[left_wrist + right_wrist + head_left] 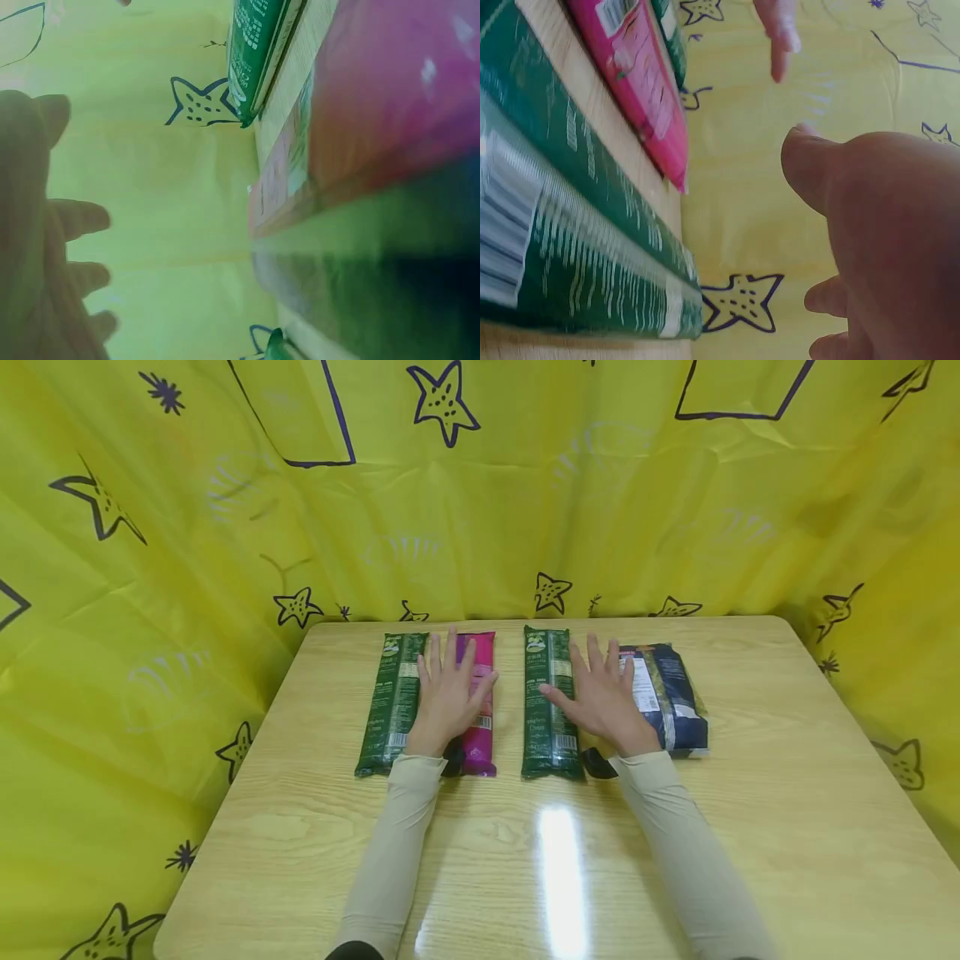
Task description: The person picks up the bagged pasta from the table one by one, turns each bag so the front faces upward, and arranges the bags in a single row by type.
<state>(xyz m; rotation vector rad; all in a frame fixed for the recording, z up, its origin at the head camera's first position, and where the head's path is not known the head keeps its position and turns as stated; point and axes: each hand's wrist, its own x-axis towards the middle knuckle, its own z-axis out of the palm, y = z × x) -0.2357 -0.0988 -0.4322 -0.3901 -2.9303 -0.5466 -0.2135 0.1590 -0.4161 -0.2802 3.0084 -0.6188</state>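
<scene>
My left hand (447,697) is held above the table with its fingers spread, over the gap between a green spaghetti packet (392,702) and a pink-and-purple packet (482,706). In the left wrist view, its fingers (79,217) stand apart from the pink packet (390,97). My right hand (603,702), fingers also spread, hovers between a second green spaghetti packet (550,702) and a dark blue bag (663,697) with a white label. The right wrist view shows its thumb (810,169) off the green packet (592,225). Neither hand holds anything.
The packets lie in a row along the back of the light wooden table (300,860). A yellow curtain (480,527) with drawn stars hangs behind and at both sides. Glare shows on the tabletop in front of the packets.
</scene>
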